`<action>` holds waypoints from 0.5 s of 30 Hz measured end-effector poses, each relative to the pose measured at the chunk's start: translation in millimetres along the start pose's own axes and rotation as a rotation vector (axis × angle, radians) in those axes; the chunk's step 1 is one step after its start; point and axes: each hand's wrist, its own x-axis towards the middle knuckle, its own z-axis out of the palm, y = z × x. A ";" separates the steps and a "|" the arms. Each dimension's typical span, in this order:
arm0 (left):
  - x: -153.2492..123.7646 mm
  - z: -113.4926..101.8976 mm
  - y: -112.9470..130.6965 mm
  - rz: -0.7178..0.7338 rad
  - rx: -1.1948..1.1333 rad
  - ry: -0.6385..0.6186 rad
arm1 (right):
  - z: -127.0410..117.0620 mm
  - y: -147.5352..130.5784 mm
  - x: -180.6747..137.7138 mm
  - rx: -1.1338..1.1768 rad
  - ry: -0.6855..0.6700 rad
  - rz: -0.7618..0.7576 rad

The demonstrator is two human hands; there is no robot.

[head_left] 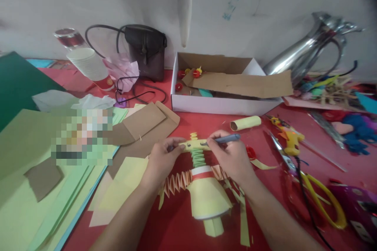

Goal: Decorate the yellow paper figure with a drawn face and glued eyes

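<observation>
A paper-cup figure point(207, 196) lies on the red table, wrapped in yellow paper, with orange accordion-folded arms, a green folded neck and a yellow paper head point(193, 144). My left hand point(161, 160) pinches the left end of that head piece. My right hand point(231, 157) grips a blue-grey pen point(226, 138), its tip touching the yellow head.
An open white cardboard box point(218, 104) with small red and yellow bits stands behind. A yellow paper roll point(246, 122), a glue gun point(290, 139) and yellow-handled scissors point(324, 200) lie right. Paper sheets point(26, 188), stacked cups point(88, 64) and a dark bag point(145, 51) sit left.
</observation>
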 end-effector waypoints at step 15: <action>0.1 1.4 6.3 -0.014 -0.041 0.012 | -4.3 -1.2 2.1 0.141 0.005 0.043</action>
